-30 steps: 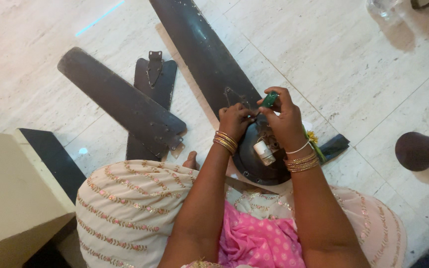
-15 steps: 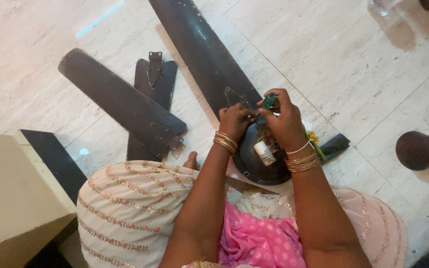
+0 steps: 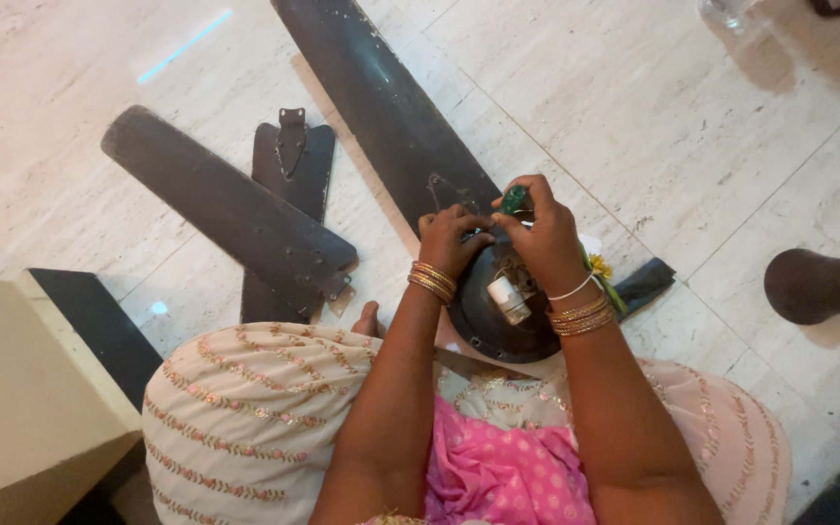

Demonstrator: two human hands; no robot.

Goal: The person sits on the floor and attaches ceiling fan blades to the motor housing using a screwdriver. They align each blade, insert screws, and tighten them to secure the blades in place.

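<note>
Little is changing from half a second earlier: both hands are staying bunched over the fan motor [image 3: 498, 321], and the loose blades are lying where they were. The right hand [image 3: 542, 238] is closing its fingers around a green-handled screwdriver [image 3: 512, 199], which is standing nearly upright at the motor's 12 o'clock edge. The left hand [image 3: 451, 238] is curling its fingertips in just beside the tool's shaft (whether they are actually gripping anything cannot be told). The round dark motor is sitting on the pale tiled floor [image 3: 682, 146] between the person's knees, with a small white cylinder [image 3: 507, 297] resting in its bowl-like housing. Two detached fan blades [image 3: 235, 214] are overlapping at 9 o'clock; a third blade [image 3: 381, 107] is stretching toward 11 o'clock.
</note>
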